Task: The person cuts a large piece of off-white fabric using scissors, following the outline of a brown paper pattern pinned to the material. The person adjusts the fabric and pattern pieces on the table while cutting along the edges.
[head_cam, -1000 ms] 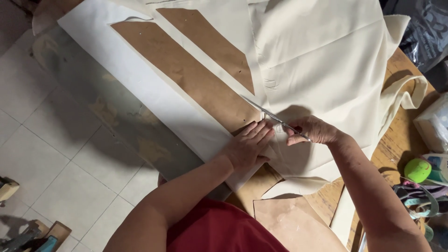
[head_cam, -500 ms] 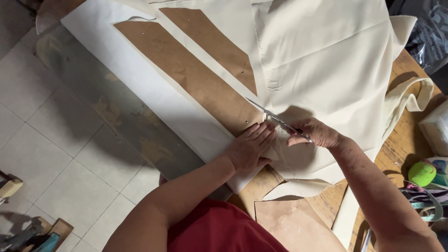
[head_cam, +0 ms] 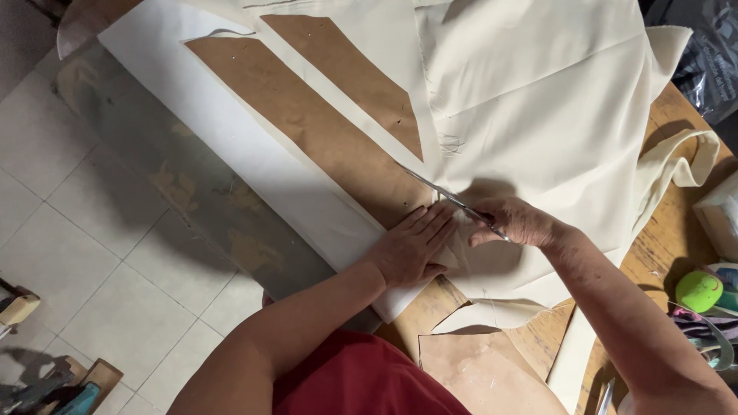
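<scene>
Cream fabric (head_cam: 538, 100) lies spread over a wooden table (head_cam: 676, 238), with long brown paper pattern pieces (head_cam: 307, 123) laid on it. My left hand (head_cam: 407, 250) presses flat on the fabric and the lower end of a pattern piece. My right hand (head_cam: 519, 223) grips metal scissors (head_cam: 442, 192), whose blades point up-left along the edge of the pattern paper into the fabric. The scissor handles are hidden inside my fingers.
A loose brown paper piece (head_cam: 477, 373) lies at the table's near edge. A green round object (head_cam: 698, 290) and tangled straps sit at the right. Dark plastic (head_cam: 703, 46) is at the top right. Tiled floor (head_cam: 84, 230) lies to the left.
The scissors and my right hand have edged slightly forward along the pattern edge; my left hand stays pressed flat beside them.
</scene>
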